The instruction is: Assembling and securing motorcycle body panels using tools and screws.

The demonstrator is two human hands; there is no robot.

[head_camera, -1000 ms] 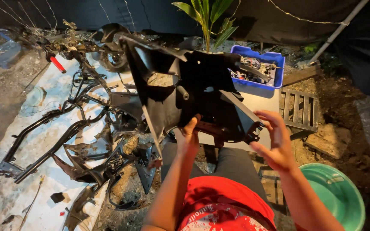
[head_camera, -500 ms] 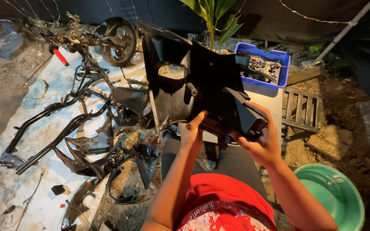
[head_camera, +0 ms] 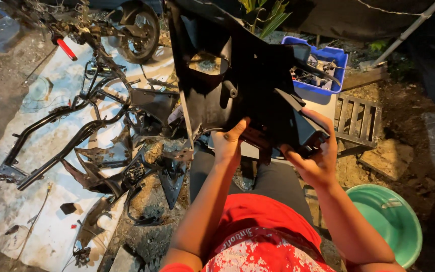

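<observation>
The person wears a red shirt [head_camera: 263,236] with white splashes and some printed lettering across the chest (too distorted to read), over dark grey trousers [head_camera: 273,176]. Both arms are bare to the shoulder; the left hand [head_camera: 227,143] and right hand [head_camera: 315,161] wear no gloves, rings or watch.

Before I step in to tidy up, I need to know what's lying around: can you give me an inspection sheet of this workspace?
Surface: pale ground sheet on dirt.
Job's things: large black plastic body panel, held up in both hands.
Clutter: stripped black tubular frame, wheel, blue plastic crate of parts, green round basin, wooden slats.
Grippers: left hand and right hand grip the panel's lower edge.
Cables: thin loose wire on the sheet.
Surroundings: green leafy plant, dark backdrop.
</observation>
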